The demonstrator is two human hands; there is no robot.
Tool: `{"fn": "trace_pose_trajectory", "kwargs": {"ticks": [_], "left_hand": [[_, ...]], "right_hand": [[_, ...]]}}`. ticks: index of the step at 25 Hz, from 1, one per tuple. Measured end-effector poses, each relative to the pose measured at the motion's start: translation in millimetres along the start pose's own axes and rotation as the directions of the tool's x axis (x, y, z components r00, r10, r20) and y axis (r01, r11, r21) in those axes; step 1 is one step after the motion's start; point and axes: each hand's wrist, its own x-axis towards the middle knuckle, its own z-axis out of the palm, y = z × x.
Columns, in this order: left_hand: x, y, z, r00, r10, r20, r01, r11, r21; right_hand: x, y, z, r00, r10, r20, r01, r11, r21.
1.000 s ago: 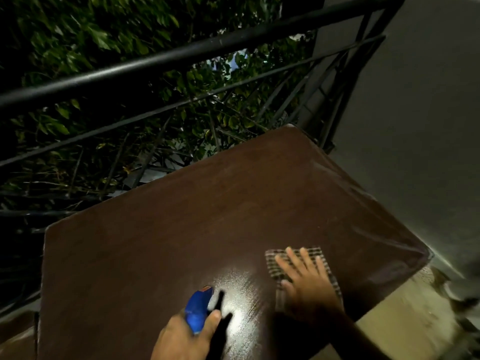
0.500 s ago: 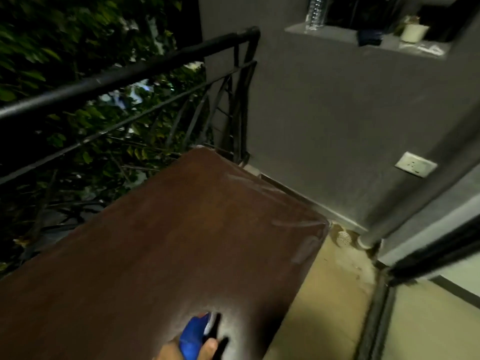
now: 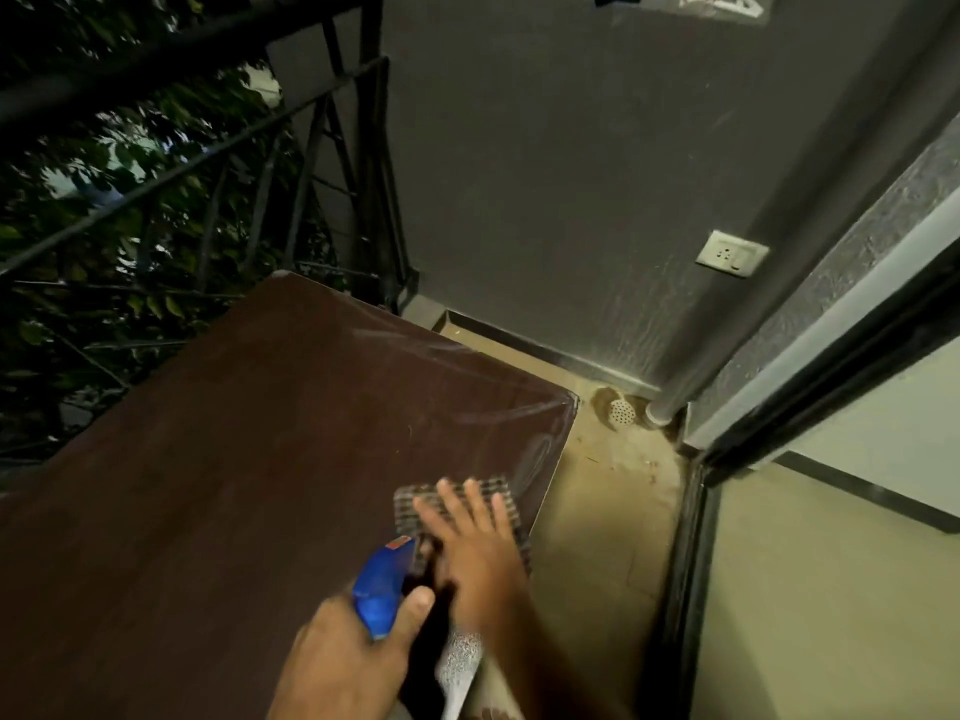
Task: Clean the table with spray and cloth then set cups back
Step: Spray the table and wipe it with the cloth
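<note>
- The left hand (image 3: 343,662) is wrapped tight around a blue spray bottle (image 3: 383,584), its nozzle pointing at the cloth just ahead.
- The right hand (image 3: 475,548), just beside it, lies flat with fingers spread, pressing a checked cloth (image 3: 452,493) onto the brown table (image 3: 234,459) near its right edge.
- Right of that hand, tan floor (image 3: 597,511) meets a grey wall (image 3: 571,174).

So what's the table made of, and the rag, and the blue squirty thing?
The table looks like dark brown wood or wood-look laminate: faint grain, a smooth sheen, wet streaks near its far edge. The rag seems woven fabric, going by its checked pattern and limp lie under the right hand. The sprayer in the left hand looks like glossy blue plastic.
</note>
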Motion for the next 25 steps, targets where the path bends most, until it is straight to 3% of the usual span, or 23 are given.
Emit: {"fn": "trace_pose_trajectory", "kwargs": {"ticks": [2,3,5,7,10,11,13,16,18,19,21,23,25], "left_hand": [[8,2,0,0.999,-0.038,-0.030,0.038,0.999,0.017],[10,4,1,0.996,-0.081,-0.039,0.082,0.996,0.016],[17,4,5,0.990,-0.135,-0.036,0.136,0.991,0.019],[19,8,6,0.986,-0.152,-0.068,0.152,0.988,-0.007],[19,11,12,0.986,-0.151,-0.071,0.155,0.986,0.062],[21,9,14,0.986,-0.157,-0.051,0.162,0.982,0.098],[21,5,19,0.986,-0.161,-0.039,0.165,0.978,0.130],[22,3,23,0.980,-0.196,-0.039,0.200,0.965,0.167],[22,10,21,0.985,-0.167,-0.044,0.172,0.966,0.193],[26,17,24,0.989,-0.146,-0.006,0.145,0.975,0.168],[28,25,17,0.992,-0.129,0.001,0.129,0.988,0.082],[32,28,17,0.992,-0.113,0.056,0.109,0.992,0.065],[41,28,18,0.986,-0.149,0.078,0.143,0.987,0.079]], "right_hand": [[65,-94,9,0.999,0.031,-0.022,-0.025,0.976,0.214],[82,-93,6,0.988,0.070,0.137,-0.098,0.973,0.210],[93,-79,16,0.984,0.050,0.171,-0.067,0.993,0.096],[74,-78,22,0.990,0.041,0.133,-0.048,0.998,0.048],[-2,-137,47,0.970,-0.179,0.165,0.164,0.981,0.102],[-24,-147,58,0.966,-0.242,0.093,0.234,0.968,0.086],[-52,-159,61,0.965,-0.262,0.026,0.255,0.954,0.158],[-58,-159,60,0.956,-0.277,0.098,0.252,0.945,0.208],[-39,-143,63,0.967,-0.215,0.136,0.178,0.955,0.238],[-22,-124,63,0.975,-0.144,0.170,0.104,0.970,0.222],[26,-96,47,0.996,0.024,0.090,-0.036,0.991,0.129],[65,-75,27,0.979,0.155,0.133,-0.171,0.979,0.115],[87,-68,19,0.969,0.188,0.160,-0.206,0.973,0.106]]}}
